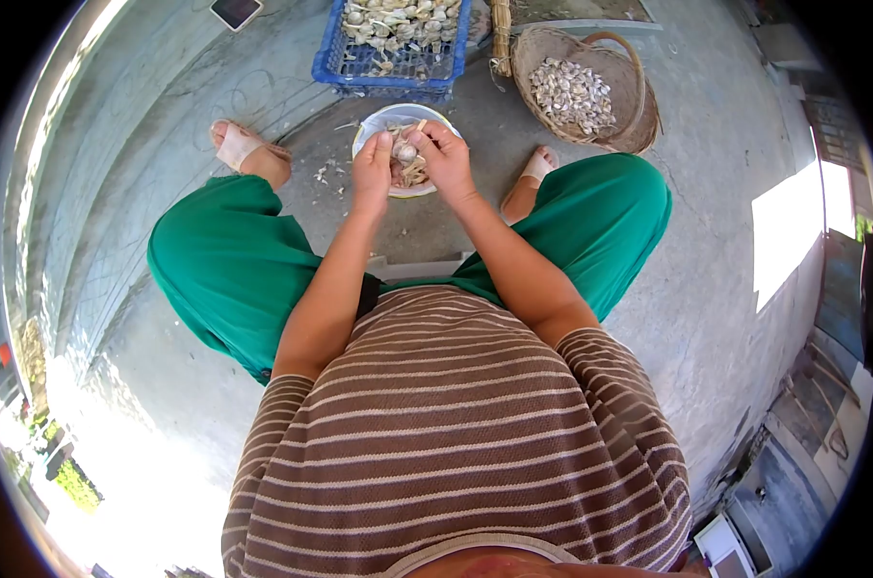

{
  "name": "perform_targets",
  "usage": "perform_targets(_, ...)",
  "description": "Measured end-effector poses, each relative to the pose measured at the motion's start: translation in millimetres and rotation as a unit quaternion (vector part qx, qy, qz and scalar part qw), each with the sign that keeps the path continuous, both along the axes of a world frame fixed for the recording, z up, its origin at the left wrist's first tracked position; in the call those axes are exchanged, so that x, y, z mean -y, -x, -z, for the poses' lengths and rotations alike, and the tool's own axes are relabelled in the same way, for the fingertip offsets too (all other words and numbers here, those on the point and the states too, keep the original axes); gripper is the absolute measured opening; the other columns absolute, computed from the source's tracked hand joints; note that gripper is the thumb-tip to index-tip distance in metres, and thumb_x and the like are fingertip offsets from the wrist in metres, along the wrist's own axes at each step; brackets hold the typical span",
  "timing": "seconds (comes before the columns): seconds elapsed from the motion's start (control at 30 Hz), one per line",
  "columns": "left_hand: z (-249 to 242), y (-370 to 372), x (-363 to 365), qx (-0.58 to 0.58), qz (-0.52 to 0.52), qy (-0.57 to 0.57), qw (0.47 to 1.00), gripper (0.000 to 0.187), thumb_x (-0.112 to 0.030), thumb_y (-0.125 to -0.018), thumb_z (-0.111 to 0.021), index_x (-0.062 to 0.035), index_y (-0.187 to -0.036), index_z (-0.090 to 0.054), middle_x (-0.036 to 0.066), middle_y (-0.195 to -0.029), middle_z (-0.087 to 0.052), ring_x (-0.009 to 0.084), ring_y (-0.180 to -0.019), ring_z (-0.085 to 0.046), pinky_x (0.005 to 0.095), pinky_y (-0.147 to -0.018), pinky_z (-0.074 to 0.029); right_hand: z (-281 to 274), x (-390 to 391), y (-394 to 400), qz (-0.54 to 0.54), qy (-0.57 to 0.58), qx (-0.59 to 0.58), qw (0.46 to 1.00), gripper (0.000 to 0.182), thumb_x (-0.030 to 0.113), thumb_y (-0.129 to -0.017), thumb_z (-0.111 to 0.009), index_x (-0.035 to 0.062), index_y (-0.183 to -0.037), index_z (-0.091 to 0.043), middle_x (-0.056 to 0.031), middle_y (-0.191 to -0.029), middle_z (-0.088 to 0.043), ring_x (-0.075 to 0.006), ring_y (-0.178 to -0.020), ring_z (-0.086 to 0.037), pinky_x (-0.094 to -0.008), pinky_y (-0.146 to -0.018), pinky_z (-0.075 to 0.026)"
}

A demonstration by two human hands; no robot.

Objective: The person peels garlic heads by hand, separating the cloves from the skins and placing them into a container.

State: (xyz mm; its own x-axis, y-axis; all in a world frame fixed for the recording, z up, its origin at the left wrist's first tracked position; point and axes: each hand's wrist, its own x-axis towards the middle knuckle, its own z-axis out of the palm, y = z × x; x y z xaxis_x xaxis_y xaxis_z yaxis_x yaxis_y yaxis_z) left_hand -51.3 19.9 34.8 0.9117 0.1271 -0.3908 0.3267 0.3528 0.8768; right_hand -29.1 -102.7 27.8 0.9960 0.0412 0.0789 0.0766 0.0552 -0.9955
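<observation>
Between my two hands, over a white basin [361, 141], is a pale garlic bulb [405, 152]. My left hand [372, 171] is closed on its left side with the thumb pointing up. From the right, my right hand [444, 162] grips the same bulb, and a short dry stalk sticks up near its thumb. Below the bulb, dry stalks and skins [412, 174] lie in the basin. My fingers hide part of the bulb and of the basin's contents.
Beyond the basin stands a blue plastic crate [328, 58] with many garlic bulbs [398, 24]. At the right, a woven basket [638, 106] with a hooped handle holds a heap of garlic [573, 94]. A dry bundle [501, 39] stands between them. Skin scraps [330, 173] litter the concrete floor.
</observation>
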Motion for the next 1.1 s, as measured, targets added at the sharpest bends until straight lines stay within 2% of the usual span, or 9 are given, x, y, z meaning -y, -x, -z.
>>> perform_targets(0.07,-0.1,-0.9,0.0,0.070,0.004,-0.158,0.985,0.023,-0.027,-0.089,-0.058,-0.0039,-0.090,-0.061,-0.003,-0.065,-0.053,0.0064,-0.060,-0.050,0.0205,-0.050,-0.040,1.8,4.0,-2.1,-0.023,0.006,-0.031,0.999,0.009,0.005,-0.084,-0.060,0.0004,-0.089,-0.065,-0.0035,-0.088,-0.063,-0.0108,-0.080,-0.057,-0.0247,-0.074,-0.046)
perform_targets(0.17,-4.3,-4.9,-11.5,0.109,0.084,-0.198,0.971,0.020,-0.022,-0.085,-0.063,-0.0027,-0.090,-0.063,-0.002,-0.070,-0.057,0.0076,-0.066,-0.053,0.0218,-0.055,-0.043,-3.2,3.3,-4.4,-0.029,0.002,0.039,0.999,0.008,0.005,-0.081,-0.061,0.0003,-0.085,-0.066,-0.0079,-0.082,-0.063,-0.0167,-0.076,-0.060,-0.0273,-0.071,-0.046)
perform_targets(0.3,-11.1,-8.7,-13.2,0.016,0.100,-0.146,0.984,0.017,-0.019,-0.085,-0.063,-0.0020,-0.088,-0.064,0.000,-0.074,-0.060,0.0071,-0.066,-0.053,0.0225,-0.056,-0.044,-8.5,5.3,-6.3,-0.020,0.031,0.090,0.995,0.008,0.004,-0.081,-0.060,-0.0004,-0.084,-0.066,-0.0077,-0.083,-0.063,-0.0165,-0.078,-0.059,-0.0272,-0.071,-0.046)
perform_targets(0.4,-7.5,-7.6,-7.9,0.059,0.078,-0.239,0.966,0.014,-0.017,-0.087,-0.060,-0.0039,-0.090,-0.062,-0.001,-0.079,-0.060,0.0054,-0.067,-0.052,0.0219,-0.055,-0.044,-7.4,7.4,-6.7,-0.026,0.047,0.074,0.996,0.011,0.006,-0.087,-0.057,-0.0001,-0.091,-0.065,-0.0048,-0.091,-0.063,-0.0132,-0.083,-0.058,-0.0259,-0.075,-0.046)
perform_targets(0.47,-16.7,-6.3,-4.1,0.031,0.038,-0.129,0.990,0.013,-0.015,-0.090,-0.056,-0.0027,-0.092,-0.060,0.001,-0.078,-0.059,0.0071,-0.064,-0.051,0.0228,-0.056,-0.044,-7.5,7.5,-6.2,-0.032,-0.037,-0.028,0.998,0.014,0.010,-0.089,-0.054,-0.0001,-0.094,-0.063,-0.0058,-0.093,-0.062,-0.0148,-0.085,-0.058,-0.0271,-0.077,-0.046)
perform_targets(0.5,-14.0,-6.8,-4.7,0.031,0.037,-0.129,0.990,0.013,-0.015,-0.090,-0.056,-0.0027,-0.092,-0.060,0.001,-0.078,-0.059,0.0071,-0.064,-0.051,0.0228,-0.056,-0.044,-6.9,7.4,-6.5,-0.033,-0.037,-0.029,0.998,0.014,0.010,-0.089,-0.054,-0.0001,-0.094,-0.063,-0.0058,-0.093,-0.062,-0.0148,-0.085,-0.058,-0.0271,-0.077,-0.046)
perform_targets(0.57,-8.2,-7.7,-6.7,0.035,0.028,0.009,0.999,0.014,-0.012,-0.092,-0.051,-0.0009,-0.096,-0.058,0.004,-0.078,-0.057,0.0097,-0.063,-0.051,0.0230,-0.056,-0.044,-5.1,6.1,-6.1,-0.036,-0.220,-0.141,0.965,0.017,0.013,-0.092,-0.050,-0.0001,-0.096,-0.060,-0.0079,-0.096,-0.061,-0.0163,-0.087,-0.058,-0.0290,-0.079,-0.047)
perform_targets(0.67,-16.5,-7.4,-5.0,0.024,0.012,0.068,0.997,0.015,-0.010,-0.093,-0.047,0.0007,-0.100,-0.055,0.004,-0.076,-0.055,0.0111,-0.063,-0.049,0.0229,-0.054,-0.041,-13.8,3.4,-5.2,-0.029,-0.311,-0.165,0.936,0.016,0.014,-0.093,-0.048,0.0006,-0.095,-0.057,-0.0095,-0.096,-0.060,-0.0169,-0.088,-0.058,-0.0311,-0.080,-0.048)
perform_targets(1.1,-19.3,-6.1,-3.9,-0.008,0.004,0.135,0.991,0.015,-0.013,-0.094,-0.045,-0.0029,-0.102,-0.052,0.001,-0.070,-0.046,0.0091,-0.058,-0.039,0.0220,-0.050,-0.035,-21.9,1.6,-2.3,-0.034,-0.354,-0.163,0.920,0.013,0.013,-0.094,-0.047,0.0036,-0.093,-0.055,-0.0066,-0.091,-0.058,-0.0155,-0.086,-0.056,-0.0302,-0.077,-0.047)
